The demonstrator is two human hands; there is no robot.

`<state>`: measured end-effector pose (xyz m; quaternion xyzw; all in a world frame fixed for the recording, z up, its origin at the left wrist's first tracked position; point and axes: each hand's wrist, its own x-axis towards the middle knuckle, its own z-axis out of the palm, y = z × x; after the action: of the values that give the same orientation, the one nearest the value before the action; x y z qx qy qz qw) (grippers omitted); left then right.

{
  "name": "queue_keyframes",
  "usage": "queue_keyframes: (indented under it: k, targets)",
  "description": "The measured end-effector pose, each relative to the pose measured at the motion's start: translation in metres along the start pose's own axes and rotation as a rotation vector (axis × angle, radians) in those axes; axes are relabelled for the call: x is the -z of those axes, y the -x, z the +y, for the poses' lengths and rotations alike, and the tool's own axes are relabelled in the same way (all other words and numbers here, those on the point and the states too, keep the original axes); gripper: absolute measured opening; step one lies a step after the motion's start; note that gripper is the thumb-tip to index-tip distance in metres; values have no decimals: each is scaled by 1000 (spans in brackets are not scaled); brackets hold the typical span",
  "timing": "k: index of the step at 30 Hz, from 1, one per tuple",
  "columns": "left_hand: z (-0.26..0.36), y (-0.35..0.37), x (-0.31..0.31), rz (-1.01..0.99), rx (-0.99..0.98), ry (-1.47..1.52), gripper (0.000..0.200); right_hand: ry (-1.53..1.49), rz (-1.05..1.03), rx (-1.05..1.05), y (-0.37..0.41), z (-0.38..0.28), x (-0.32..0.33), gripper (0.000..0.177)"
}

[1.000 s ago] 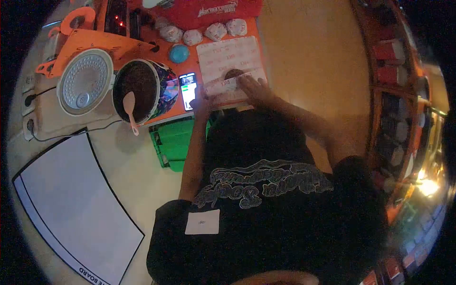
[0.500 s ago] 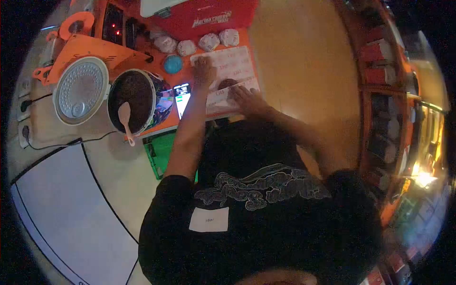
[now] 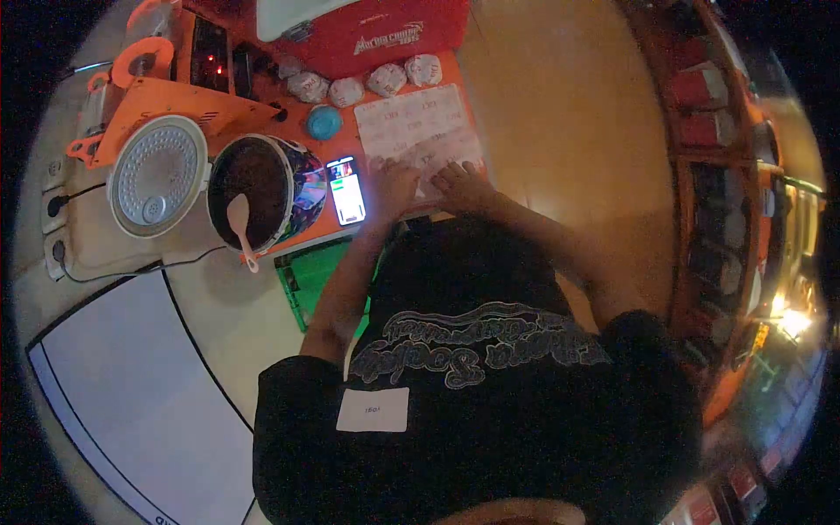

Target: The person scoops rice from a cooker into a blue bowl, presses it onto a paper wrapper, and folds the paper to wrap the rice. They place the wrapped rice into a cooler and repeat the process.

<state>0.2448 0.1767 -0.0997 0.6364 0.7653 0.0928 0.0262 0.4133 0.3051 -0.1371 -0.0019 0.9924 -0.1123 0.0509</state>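
Note:
A printed sheet of wrapping paper [image 3: 409, 115] lies on the orange table, its near part folded up over a brownish lump that shows only as a darker patch. My left hand [image 3: 396, 185] is at the near left side of the fold, fingers curled onto the paper. At the near right side, my right hand [image 3: 465, 187] grips the paper's edge with bent fingers. Beyond the sheet stand several paper-wrapped bundles [image 3: 387, 80] in a row, near a round blue object [image 3: 323, 122].
Left of my left hand lies a lit phone [image 3: 347, 194]. Beside it stands an open rice cooker [image 3: 302, 185] with dark contents and a pink rice paddle [image 3: 239, 223]. A red cooler box [image 3: 350, 44] is at the back. A green crate [image 3: 306, 276] sits below the table edge.
My left hand has come back from the sheet's far left to its near edge. The brown lump, partly visible before, is now under the folded paper. The right hand shifted slightly right.

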Motion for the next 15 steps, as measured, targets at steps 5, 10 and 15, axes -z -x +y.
queue_keyframes:
  k: [5, 10, 15]
  targets:
    - [10, 8, -15, -219, 77, -22, 31, -28, 208, -125, 4, 24, -8, 60]
    - [2, 14, -28, -52, 10, -16, 22, -69, 405, -402, 0, 81, -9, 34]
    - [-4, 22, -30, -53, 52, -15, 18, -40, 484, -557, 12, 96, 34, 21]
